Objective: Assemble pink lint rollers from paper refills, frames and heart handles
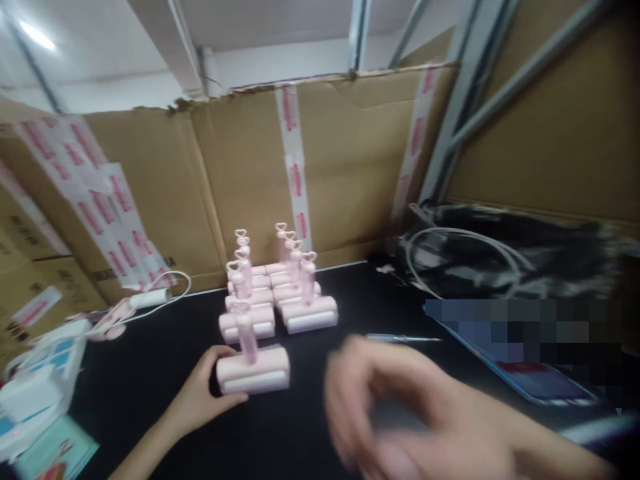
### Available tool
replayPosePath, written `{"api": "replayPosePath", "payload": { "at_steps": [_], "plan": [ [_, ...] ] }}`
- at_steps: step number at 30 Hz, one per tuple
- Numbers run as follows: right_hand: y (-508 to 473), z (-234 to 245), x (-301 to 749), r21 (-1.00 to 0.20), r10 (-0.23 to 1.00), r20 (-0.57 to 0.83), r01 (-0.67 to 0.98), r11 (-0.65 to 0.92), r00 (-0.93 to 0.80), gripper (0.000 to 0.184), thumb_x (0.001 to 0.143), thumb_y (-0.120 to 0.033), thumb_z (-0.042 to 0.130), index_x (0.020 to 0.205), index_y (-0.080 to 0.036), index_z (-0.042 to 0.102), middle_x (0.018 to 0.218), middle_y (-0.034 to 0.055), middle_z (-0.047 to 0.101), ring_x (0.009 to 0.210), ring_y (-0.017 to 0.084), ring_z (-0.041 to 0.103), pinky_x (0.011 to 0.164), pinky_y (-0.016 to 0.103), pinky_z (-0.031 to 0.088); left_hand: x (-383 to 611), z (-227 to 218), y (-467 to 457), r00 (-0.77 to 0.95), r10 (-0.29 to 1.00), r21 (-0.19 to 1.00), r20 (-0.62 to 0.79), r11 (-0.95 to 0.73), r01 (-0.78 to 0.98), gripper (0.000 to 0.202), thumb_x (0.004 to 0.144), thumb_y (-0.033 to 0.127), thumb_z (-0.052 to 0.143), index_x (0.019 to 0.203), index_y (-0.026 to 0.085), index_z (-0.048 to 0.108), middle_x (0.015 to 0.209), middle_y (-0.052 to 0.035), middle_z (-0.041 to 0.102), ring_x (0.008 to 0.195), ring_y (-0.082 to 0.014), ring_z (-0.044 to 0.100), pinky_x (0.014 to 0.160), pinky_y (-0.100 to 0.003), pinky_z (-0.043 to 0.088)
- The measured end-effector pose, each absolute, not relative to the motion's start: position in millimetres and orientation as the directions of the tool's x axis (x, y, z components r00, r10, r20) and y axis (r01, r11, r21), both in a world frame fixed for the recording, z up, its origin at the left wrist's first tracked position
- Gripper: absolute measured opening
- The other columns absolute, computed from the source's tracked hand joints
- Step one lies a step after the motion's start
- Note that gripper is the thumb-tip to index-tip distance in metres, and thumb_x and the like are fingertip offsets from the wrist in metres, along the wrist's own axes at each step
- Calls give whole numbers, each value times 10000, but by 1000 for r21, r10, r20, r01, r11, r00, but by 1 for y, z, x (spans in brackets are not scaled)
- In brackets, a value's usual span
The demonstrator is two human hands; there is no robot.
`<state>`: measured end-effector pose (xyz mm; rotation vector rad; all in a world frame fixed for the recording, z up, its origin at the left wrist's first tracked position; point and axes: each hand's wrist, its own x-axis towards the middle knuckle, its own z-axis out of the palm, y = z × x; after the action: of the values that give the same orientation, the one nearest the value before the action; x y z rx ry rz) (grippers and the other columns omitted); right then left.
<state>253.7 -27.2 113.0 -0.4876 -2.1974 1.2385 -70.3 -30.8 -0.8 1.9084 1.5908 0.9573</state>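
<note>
My left hand (203, 393) is closed round the left end of a pale pink lint roller (255, 367). The roller rests on the black table with its clear pink handle upright, topped by a heart-shaped loop. Right behind it, several matching lint rollers (309, 312) stand upright in two rows. Close to the camera on the right, my right hand (400, 407) is smeared by motion. Its fingers are curled, and whether anything is in them cannot be made out.
A thin screwdriver-like tool (400, 338) lies beyond my right hand. Farther right are a phone (550, 383) and a black bag with a white cable (467, 233). A white and blue device (65, 347) and a teal box (60, 447) sit at left. Cardboard (245, 167) walls the back.
</note>
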Motion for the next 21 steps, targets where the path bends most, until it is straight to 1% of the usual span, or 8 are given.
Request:
{"api": "replayPosePath", "payload": {
  "at_steps": [3, 4, 7, 9, 14, 17, 19, 21],
  "plan": [
    [4, 109, 191, -754, 642, 355, 198, 626, -680, 610, 735, -452, 682, 1218, -195, 414, 1018, 67, 540, 836, 161, 571, 753, 290, 481, -59, 5, -38, 141, 974, 766, 176, -225, 602, 552, 636, 338, 733, 1114, 208, 489, 1121, -74, 586, 1051, -249, 558, 919, -372, 437],
    [13, 101, 176, -716, 646, 341, 257, 649, -683, 625, 712, -459, 699, 1204, -182, 432, 1026, 70, 539, 852, 175, 563, 755, 297, 478, -56, 6, -40, 147, 976, 775, 162, -218, 594, 562, 637, 340, 735, 1120, 206, 482, 1134, -75, 580, 1059, -246, 553, 923, -367, 432],
    [30, 74, 150, -658, 572, 263, 289, 695, -777, 354, 804, -473, 588, 965, -158, 583, 898, 52, 591, 796, 185, 565, 701, 283, 469, -54, 6, -41, 140, 981, 795, 132, -189, 576, 591, 625, 352, 750, 1122, 198, 469, 1158, -81, 572, 1072, -248, 545, 934, -371, 420],
    [34, 63, 144, -671, 554, 263, 263, 693, -790, 317, 867, -452, 500, 854, -154, 608, 796, 38, 608, 729, 175, 566, 663, 273, 460, -54, 4, -39, 127, 984, 810, 123, -174, 560, 601, 599, 364, 768, 1093, 184, 477, 1124, -84, 585, 1037, -251, 558, 911, -377, 433],
    [35, 84, 160, -760, 759, 515, 198, 619, -398, 375, 875, -497, 452, 842, -159, 610, 792, 45, 636, 732, 186, 585, 666, 284, 466, -56, 2, -36, 133, 980, 829, 150, -198, 522, 561, 592, 347, 777, 1050, 189, 493, 1053, -61, 602, 1012, -236, 561, 916, -375, 432],
    [38, 108, 187, -707, 711, 661, 118, 698, -240, 325, 880, -481, 466, 847, -196, 619, 811, 28, 620, 771, 179, 587, 722, 283, 462, -62, 4, -35, 105, 978, 790, 181, -208, 576, 537, 636, 311, 740, 1092, 202, 476, 1059, -62, 586, 1028, -227, 553, 940, -380, 414],
    [42, 114, 207, -640, 637, 711, 101, 761, -298, 270, 880, -440, 494, 846, -205, 623, 793, 26, 606, 758, 173, 586, 721, 284, 460, -70, 5, -33, 70, 973, 751, 222, -216, 624, 547, 667, 292, 707, 1143, 211, 449, 1116, -76, 557, 1073, -233, 531, 968, -397, 390],
    [45, 111, 223, -595, 554, 665, 92, 798, -501, 215, 875, -380, 524, 844, -194, 629, 793, 39, 621, 755, 175, 600, 710, 289, 468, -79, 6, -29, 59, 968, 704, 245, -220, 675, 533, 687, 295, 684, 1153, 216, 439, 1137, -83, 537, 1093, -238, 516, 975, -411, 383]
  ]
}}
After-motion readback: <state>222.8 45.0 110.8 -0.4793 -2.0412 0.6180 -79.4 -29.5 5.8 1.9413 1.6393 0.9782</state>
